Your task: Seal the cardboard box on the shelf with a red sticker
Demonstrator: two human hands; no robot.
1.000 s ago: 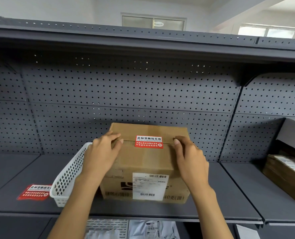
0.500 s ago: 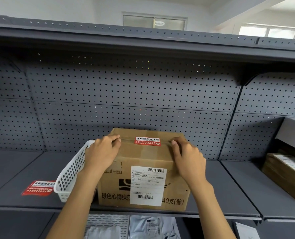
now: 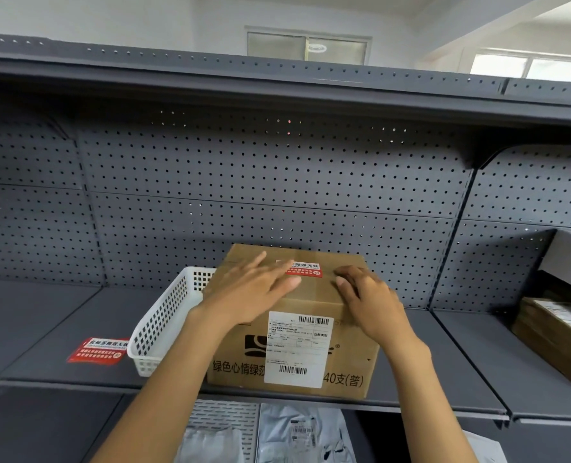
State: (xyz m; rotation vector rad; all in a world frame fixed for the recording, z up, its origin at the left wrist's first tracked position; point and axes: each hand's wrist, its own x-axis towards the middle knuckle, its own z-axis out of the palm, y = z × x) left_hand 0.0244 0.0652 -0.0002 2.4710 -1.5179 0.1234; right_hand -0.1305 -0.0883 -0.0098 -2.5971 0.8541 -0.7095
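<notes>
Head camera is giving me the whole bay, and reading from the left I am seeing a spare red label (image 3: 98, 351) lying flat on the shelf (image 3: 43, 329), then a white perforated basket (image 3: 163, 324) leaning against the left side of the cardboard box (image 3: 294, 332). My left hand (image 3: 250, 295) is lying spread and flat on the box top, fingers loose and gripping nothing, its fingertips overlapping the left end of the red sticker (image 3: 305, 269). That sticker is sitting on the box top across the flap seam, its long axis running left to right along the seam, roughly centred between my two hands. My right hand (image 3: 369, 300) is resting curled over the front right top edge, fingers bent and bracing the box rather than closing round anything, just beside the sticker's right end without covering it. So the sticker is lying just ahead of both hands, and the left one is nearer, already touching it. I am judging that the coming move is a press or wipe along that left-to-right axis, with the right hand steadying. Farther right, another carton (image 3: 557, 339) is sitting well apart on the next bay.
</notes>
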